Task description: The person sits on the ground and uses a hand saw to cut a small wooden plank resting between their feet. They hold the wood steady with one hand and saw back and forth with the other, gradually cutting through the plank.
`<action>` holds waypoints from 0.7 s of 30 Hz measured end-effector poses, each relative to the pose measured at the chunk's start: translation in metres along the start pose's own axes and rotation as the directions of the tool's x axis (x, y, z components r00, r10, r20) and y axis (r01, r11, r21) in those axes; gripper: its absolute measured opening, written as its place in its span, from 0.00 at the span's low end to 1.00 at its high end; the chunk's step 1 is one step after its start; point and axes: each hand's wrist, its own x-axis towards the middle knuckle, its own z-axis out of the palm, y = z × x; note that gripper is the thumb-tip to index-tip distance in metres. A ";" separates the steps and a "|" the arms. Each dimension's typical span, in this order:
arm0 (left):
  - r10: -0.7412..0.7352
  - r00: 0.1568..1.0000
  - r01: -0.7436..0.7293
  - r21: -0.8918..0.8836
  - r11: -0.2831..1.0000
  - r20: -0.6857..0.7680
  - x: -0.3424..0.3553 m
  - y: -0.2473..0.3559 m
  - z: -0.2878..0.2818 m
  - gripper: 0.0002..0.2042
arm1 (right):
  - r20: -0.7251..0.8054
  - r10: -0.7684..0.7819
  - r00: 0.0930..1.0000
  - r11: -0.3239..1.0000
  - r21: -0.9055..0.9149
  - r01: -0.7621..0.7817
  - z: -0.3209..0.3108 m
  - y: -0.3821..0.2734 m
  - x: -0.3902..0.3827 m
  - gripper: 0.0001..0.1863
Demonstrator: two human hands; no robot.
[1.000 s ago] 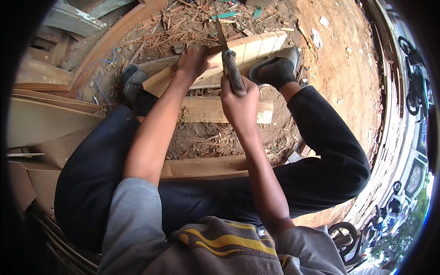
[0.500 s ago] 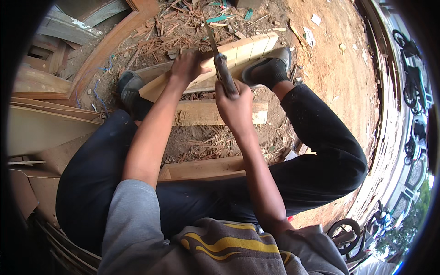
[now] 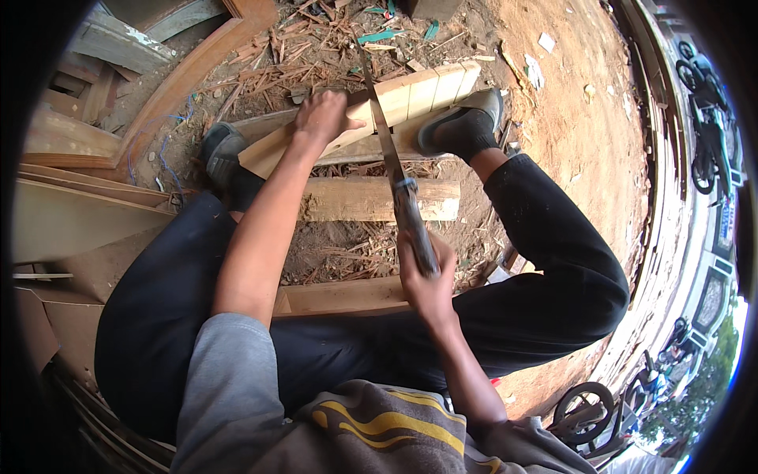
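Note:
My right hand (image 3: 426,272) is closed around the dark handle of a hand saw (image 3: 386,142). The blade points forward, lying across the upper edge of a pale wooden board (image 3: 422,93). Several thin crosswise lines mark that board's right part. My left hand (image 3: 322,120) grips the board left of the blade, with the thumb on the near side and the fingers over the far edge, partly hidden. The board rests tilted on another plank (image 3: 359,150), between my left shoe (image 3: 223,152) and my right shoe (image 3: 466,122).
A loose timber piece (image 3: 339,197) lies on the dirt nearer to me, and a wooden box-like frame (image 3: 343,296) sits by my legs. Wood scraps (image 3: 292,55) litter the ground ahead. Wooden frames (image 3: 146,130) lean at the left; long planks (image 3: 651,182) run along the right.
My right hand has drawn the saw back toward me and slightly right, so more of the blade shows on the near side of the board. My left hand stays on the board.

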 end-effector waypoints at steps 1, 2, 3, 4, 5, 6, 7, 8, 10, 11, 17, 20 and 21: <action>-0.008 0.999 0.009 -0.016 1.000 0.047 -0.002 0.003 -0.001 0.33 | -0.010 0.047 0.999 0.999 0.008 -0.047 -0.007 0.000 -0.003 0.09; -0.017 0.995 0.020 -0.030 0.999 0.094 -0.005 0.006 0.002 0.33 | -0.019 0.094 0.995 0.995 0.016 -0.093 -0.014 -0.006 -0.005 0.09; 0.018 0.998 -0.016 0.023 1.000 -0.057 -0.009 0.004 0.009 0.31 | -0.045 0.140 0.989 0.990 0.034 -0.139 -0.015 -0.016 -0.010 0.09; 0.020 0.997 -0.021 -0.014 1.000 -0.070 -0.005 0.007 0.005 0.31 | -0.001 0.117 0.993 0.992 0.044 -0.117 -0.006 -0.028 0.014 0.10; 0.023 0.997 -0.027 -0.052 0.998 -0.074 -0.006 0.014 0.004 0.31 | -0.038 0.067 0.997 0.996 0.053 -0.065 0.009 -0.026 0.045 0.12; 0.020 0.998 -0.025 -0.087 0.996 -0.067 -0.011 0.018 0.004 0.31 | -0.040 0.032 0.999 0.999 0.013 -0.032 0.022 -0.024 0.079 0.14; 0.001 0.997 -0.005 -0.054 0.999 -0.075 -0.011 0.012 0.009 0.31 | -0.029 0.004 1.000 0.999 -0.044 -0.006 0.029 -0.026 0.091 0.13; -0.001 0.999 -0.001 -0.057 0.998 -0.041 -0.013 0.010 0.008 0.31 | -0.023 -0.013 1.000 0.995 -0.102 0.010 0.034 -0.028 0.096 0.12; 0.012 0.997 -0.012 0.004 1.000 -0.073 -0.015 0.004 0.010 0.32 | -0.040 0.078 0.996 0.995 0.072 -0.075 0.019 -0.008 0.032 0.10; 0.018 1.000 -0.017 0.032 0.999 -0.004 -0.005 -0.003 0.014 0.33 | -0.035 -0.037 0.999 0.999 -0.035 0.036 0.007 0.001 -0.003 0.09; 0.028 0.997 -0.028 -0.001 1.000 -0.072 -0.009 0.014 0.012 0.34 | -0.040 0.043 0.998 0.998 0.057 -0.041 0.021 -0.018 0.060 0.14; 0.028 0.999 -0.029 -0.024 0.999 -0.037 -0.011 0.009 0.008 0.33 | -0.008 -0.007 1.000 1.000 0.006 0.007 0.030 -0.025 0.082 0.13; 0.019 1.000 -0.019 0.004 1.000 -0.021 -0.012 0.004 0.011 0.33 | 0.007 0.056 0.998 0.997 0.058 -0.056 0.025 -0.014 0.056 0.12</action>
